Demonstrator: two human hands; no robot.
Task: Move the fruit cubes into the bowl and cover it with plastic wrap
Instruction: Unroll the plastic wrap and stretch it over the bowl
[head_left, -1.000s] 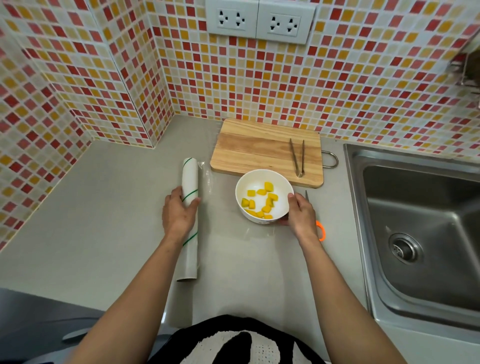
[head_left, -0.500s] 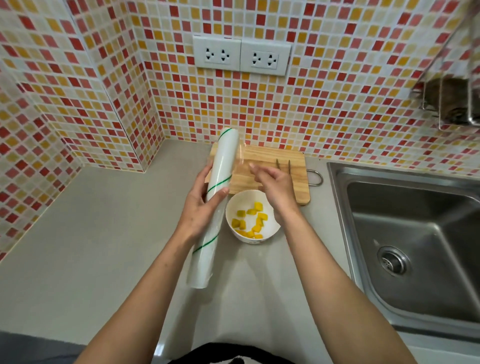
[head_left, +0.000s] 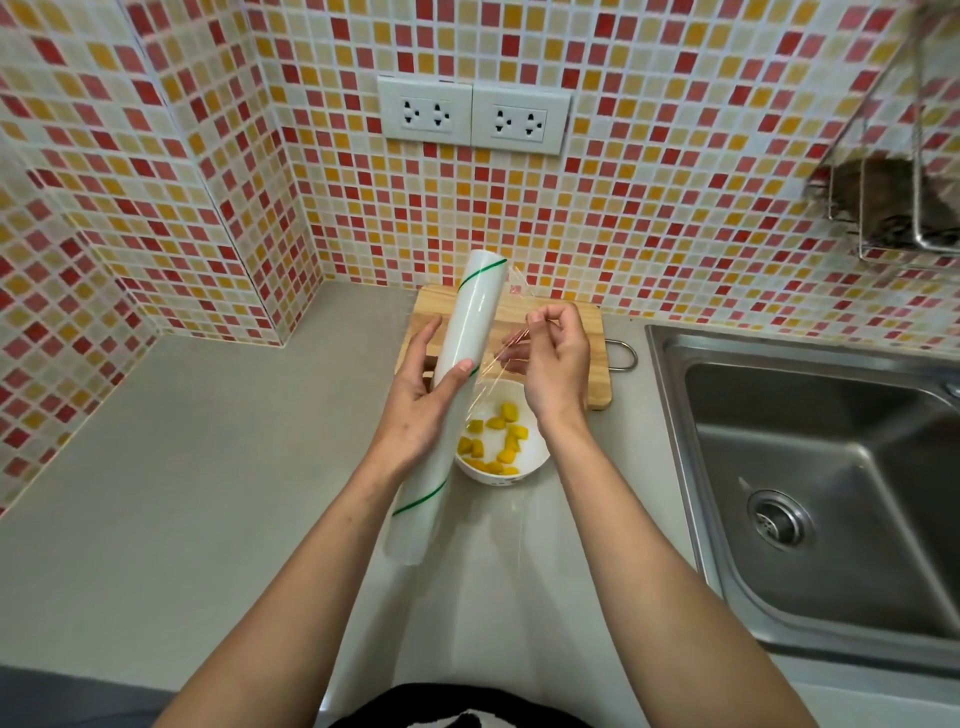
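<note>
Yellow fruit cubes (head_left: 493, 441) lie loose in the round white bowl (head_left: 524, 467), which sits on the grey countertop (head_left: 182, 467) just in front of the pale wooden cutting board (head_left: 592, 332). Bowl uncovered on top; part of its rim hidden behind the roll.

Long white roll of plastic wrap with thin green stripes (head_left: 457, 364) held in the air above bowl and board, tilted, far end up toward the tiled wall, near end low over the counter. Left hand (head_left: 415, 410) grips it around the middle, thumb across the front, fingers curled behind.

Right hand (head_left: 556, 364) just right of the roll, thumb and fingertips pinched shut on the free edge of clear plastic film (head_left: 498, 343). Film stretches between roll and fingers, creased, glinting; exact extent hard to trace.

Stainless steel sink (head_left: 810, 467) set into the counter at right, well apart from the bowl. Metal loop handle (head_left: 623, 353) projects from the board's right edge. Two white wall sockets (head_left: 472, 117) on the red and yellow mosaic tiles above
</note>
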